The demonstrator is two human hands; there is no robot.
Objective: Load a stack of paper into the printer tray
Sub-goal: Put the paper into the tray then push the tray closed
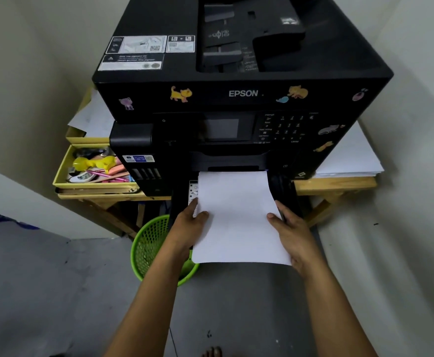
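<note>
A black Epson printer (241, 94) with animal stickers stands on a wooden table. Its paper tray (285, 194) is pulled out at the bottom front. A white stack of paper (239, 217) lies over the tray, its far edge at the printer's slot and its near edge sticking out toward me. My left hand (190, 228) grips the stack's left edge, thumb on top. Gripping the right edge in the same way is my right hand (293, 233). The tray's floor is hidden under the paper.
A green mesh wastebasket (151, 248) stands on the grey floor under my left forearm. A yellow box of pens and clutter (92, 166) sits left of the printer. More white sheets (349, 155) lie on the wooden table (334, 184) at the right. Walls close in on both sides.
</note>
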